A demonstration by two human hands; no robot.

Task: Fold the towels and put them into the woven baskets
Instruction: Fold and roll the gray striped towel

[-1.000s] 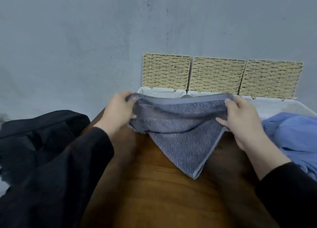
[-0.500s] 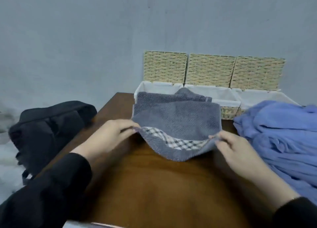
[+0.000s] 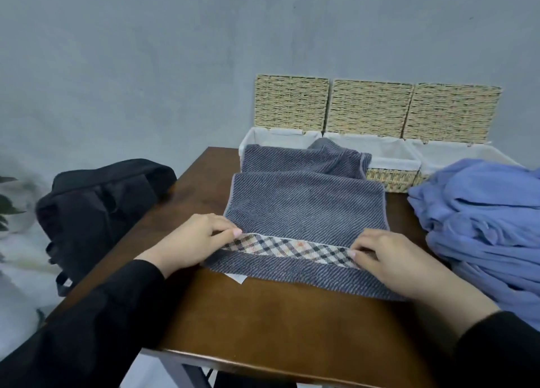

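pressing down on the grey towel (image 3: 304,209), both hands now work at the table's near half, where a moment ago the cloth was held up in the air as a hanging triangle. since then it has been lowered and spread on the wooden table (image 3: 263,323), its far end draped over the front rim of the left woven basket (image 3: 280,137). that likely means the first fold is being set, with the basket step still ahead.

the left hand (image 3: 190,243) lies at the towel's left edge, fingertips pinching the folded-over hem; the right hand (image 3: 388,259) lies at the right edge, fingers curled down onto the same hem (whether it pinches or only presses, i cannot tell). between them a plaid band (image 3: 292,247) shows, checked in cream, black and a faint orange, flat-woven against the ribbed, diagonal terry of the grey cloth. a small white label (image 3: 237,277) peeps from under the near left corner.

three woven baskets sit along the table's far edge, straw-coloured, white fabric liners inside, square lids standing open against the wall. a heap of soft blue cloth (image 3: 479,218), crumpled and limp, fills the right edge. a black bag (image 3: 99,206) sits off the table's left side.
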